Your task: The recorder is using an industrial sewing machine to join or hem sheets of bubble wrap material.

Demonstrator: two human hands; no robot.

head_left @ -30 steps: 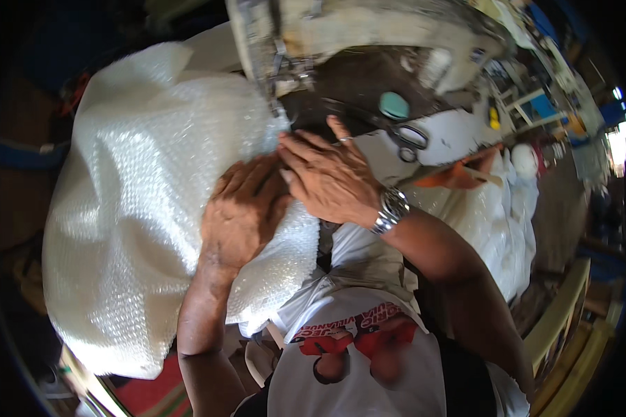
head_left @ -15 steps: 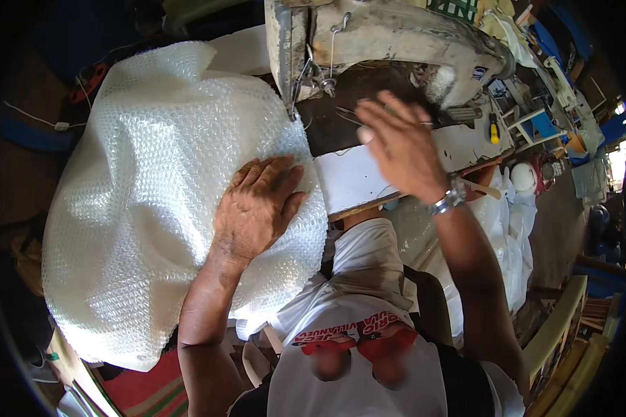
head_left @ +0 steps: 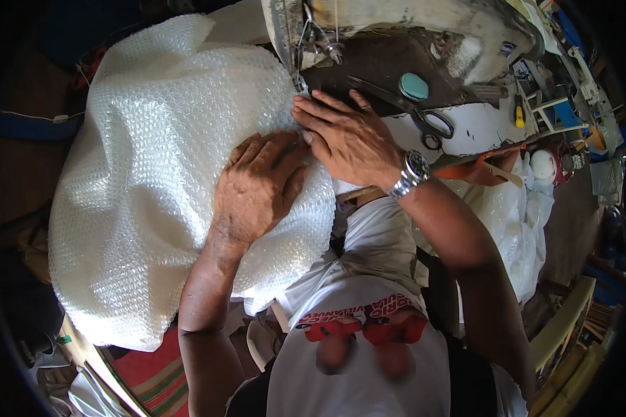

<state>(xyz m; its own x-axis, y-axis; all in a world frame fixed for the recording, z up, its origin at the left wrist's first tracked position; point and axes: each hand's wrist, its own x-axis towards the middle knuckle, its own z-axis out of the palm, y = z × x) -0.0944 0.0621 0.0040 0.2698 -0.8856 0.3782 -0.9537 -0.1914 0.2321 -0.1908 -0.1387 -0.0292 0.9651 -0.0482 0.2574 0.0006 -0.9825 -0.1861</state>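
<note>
Both hands [head_left: 306,167] flat — bubble-wrap bundle [head_left: 160,174].

A big bundle of white bubble wrap [head_left: 146,187] fills the left half of the view, puffed and rounded like a stuffed sack, its surface covered in small even bubbles that catch the light. It runs from about 11 o'clock down to 7 o'clock, with creases gathering toward its lower end. Its upper right edge, at about 12 o'clock, is tucked under the needle area of a worn sewing machine [head_left: 396,35]. The left hand [head_left: 257,187] lies flat on that edge, palm down; the right hand [head_left: 344,135] presses just beside it, fingers spread toward the needle.
</note>
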